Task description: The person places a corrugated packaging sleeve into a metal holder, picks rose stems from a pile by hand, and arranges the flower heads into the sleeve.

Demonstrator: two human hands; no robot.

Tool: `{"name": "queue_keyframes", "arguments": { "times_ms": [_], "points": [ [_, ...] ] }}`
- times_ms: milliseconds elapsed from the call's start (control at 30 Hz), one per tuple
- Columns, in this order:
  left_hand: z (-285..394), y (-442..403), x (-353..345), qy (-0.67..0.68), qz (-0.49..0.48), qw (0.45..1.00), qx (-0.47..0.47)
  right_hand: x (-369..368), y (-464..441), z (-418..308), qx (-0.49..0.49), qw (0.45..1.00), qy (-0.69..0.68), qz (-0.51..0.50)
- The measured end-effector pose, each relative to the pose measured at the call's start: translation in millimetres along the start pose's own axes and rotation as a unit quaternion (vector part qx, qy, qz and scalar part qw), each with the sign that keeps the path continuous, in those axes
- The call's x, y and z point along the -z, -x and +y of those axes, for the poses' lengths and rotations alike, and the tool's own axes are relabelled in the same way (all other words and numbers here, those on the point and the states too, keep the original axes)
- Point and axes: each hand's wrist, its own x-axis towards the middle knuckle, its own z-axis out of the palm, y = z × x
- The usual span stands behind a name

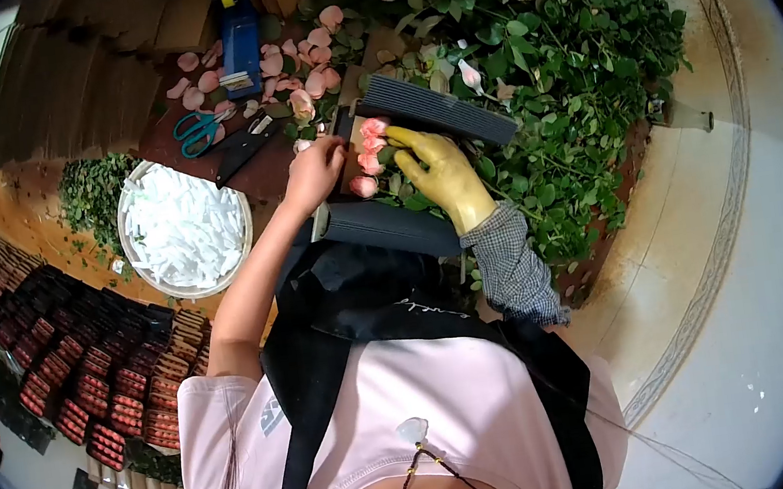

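Note:
Four small coral-pink roses, several in a row [370, 162], lie on a narrow cardboard strip between dark ribbed panels [438, 107]. At the strip's left edge is my bare left hand [316, 171], fingers curled closed; whatever they hold is too hidden to make out. My right hand [436, 169], in a yellow glove, reaches in from the right. Its fingertips are at the upper roses, with the thumb apart from the index finger and a bit of green between them. Below the strip runs a dark padded edge [389, 227].
Teal scissors [197, 133], black shears [248, 148], a blue tool [238, 43] and loose petals [319, 55] lie beyond my left hand. A round tub of white sleeves [184, 229] stands left. Leafy stems [559, 97] fill the right. Packed rose bundles [86, 380] line the lower left.

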Motion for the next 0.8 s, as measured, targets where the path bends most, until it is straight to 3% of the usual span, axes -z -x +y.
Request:
{"name": "queue_keyframes", "arguments": {
  "times_ms": [33,100,167,233,300,333,367,433,500,533,567,633,667,700,767,800],
  "points": [
    [-5,2,-2,-0.004,-0.008,1.0,0.0,-5,-2,5,-0.007,1.0,-0.004,0.004],
    [-11,10,-1,0.053,-0.039,0.996,0.055,-15,-6,8,0.08,0.997,-0.01,-0.013],
    [-20,19,-2,0.04,-0.053,0.996,0.054,-11,-6,6,0.052,0.996,-0.039,-0.058],
    [-34,26,-6,0.121,-0.065,0.987,0.086,-8,-1,4,-0.106,0.986,-0.076,-0.104],
    [-41,28,-8,0.138,-0.069,0.985,0.08,-14,0,16,-0.162,0.975,-0.097,-0.116],
    [-43,27,-9,0.158,-0.071,0.983,0.067,-16,1,20,-0.163,0.968,0.053,-0.182],
    [-43,25,-9,0.155,-0.08,0.982,0.067,-17,0,19,-0.161,0.935,0.2,-0.243],
    [-41,20,-8,0.093,-0.107,0.987,0.076,-45,0,35,-0.096,0.943,0.23,-0.219],
    [-36,19,-5,0.101,-0.114,0.985,0.074,-57,-12,37,-0.068,0.943,0.256,-0.201],
    [-33,19,-3,0.116,-0.111,0.984,0.076,-60,-10,43,0.013,0.959,0.236,-0.16],
    [-30,17,-2,0.114,-0.118,0.984,0.075,-57,-8,42,0.007,0.959,0.235,-0.157],
    [-25,19,3,0.055,-0.119,0.99,0.056,-53,-5,37,0.074,0.928,0.272,-0.245],
    [-19,20,5,0.051,-0.113,0.991,0.053,-45,0,34,0.098,0.929,0.266,-0.239],
    [-24,21,3,0.051,-0.114,0.991,0.057,-47,2,35,0.097,0.929,0.263,-0.242],
    [-35,19,-3,0.11,-0.11,0.986,0.053,-48,2,39,-0.008,0.941,0.269,-0.204],
    [-37,18,-5,0.122,-0.112,0.984,0.063,-51,0,42,0.008,0.943,0.273,-0.188]
  ]
}}
